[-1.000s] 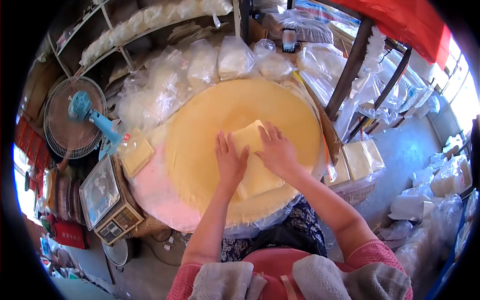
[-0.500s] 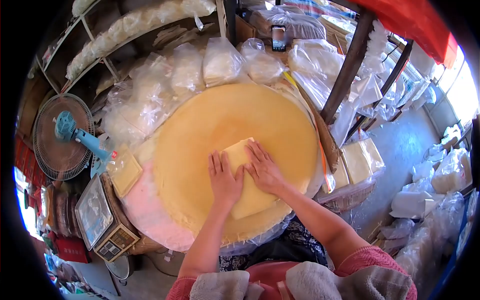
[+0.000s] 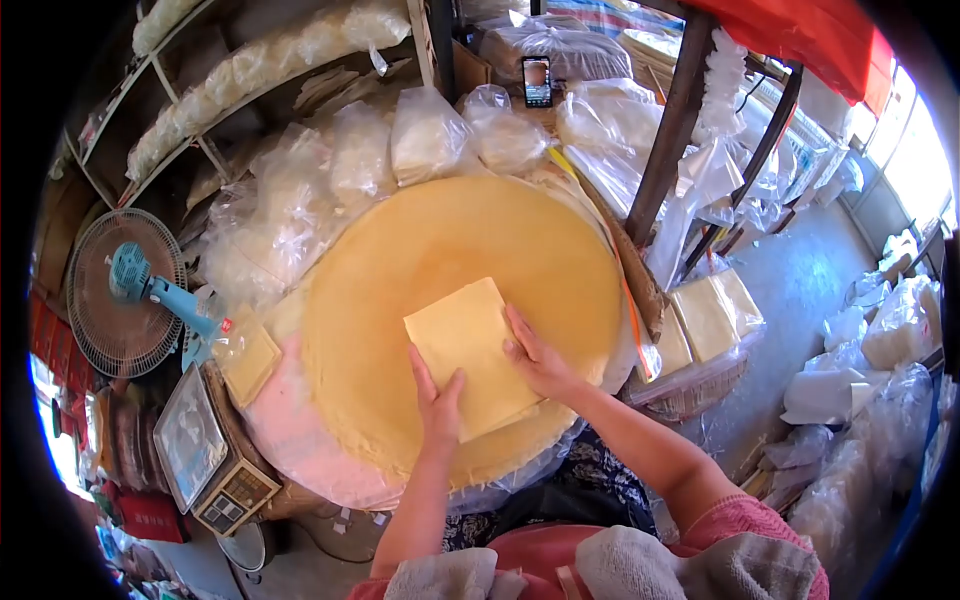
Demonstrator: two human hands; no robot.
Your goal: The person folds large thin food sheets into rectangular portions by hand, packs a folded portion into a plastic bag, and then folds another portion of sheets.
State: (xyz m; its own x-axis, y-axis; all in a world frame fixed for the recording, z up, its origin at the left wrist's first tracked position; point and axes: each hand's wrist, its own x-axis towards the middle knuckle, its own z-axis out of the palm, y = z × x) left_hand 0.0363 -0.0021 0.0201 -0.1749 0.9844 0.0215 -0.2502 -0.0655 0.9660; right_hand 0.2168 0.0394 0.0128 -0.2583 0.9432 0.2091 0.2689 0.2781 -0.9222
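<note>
A large round stack of thin yellow pancakes [image 3: 370, 270] lies in front of me. On its near half rests a folded pancake [image 3: 475, 345], a flat pale-yellow rectangle. My left hand [image 3: 437, 400] holds the folded pancake by its left edge, thumb on top and fingers along the side. On the opposite edge, my right hand [image 3: 538, 358] grips it with the thumb over the top. Parts of the fingers are hidden at the edges.
Plastic bags of pale sheets [image 3: 430, 140] line the far side. At left stand a fan [image 3: 128, 285], a bagged folded pancake [image 3: 247, 360] and a scale [image 3: 200, 440]. More folded packs [image 3: 705, 315] lie at right, near a dark post [image 3: 672, 130]. A phone [image 3: 536, 82] stands behind.
Both hands have gone from lying flat on top of the folded pancake to holding its two sides. It shows as a neater rectangle. The view has shifted slightly.
</note>
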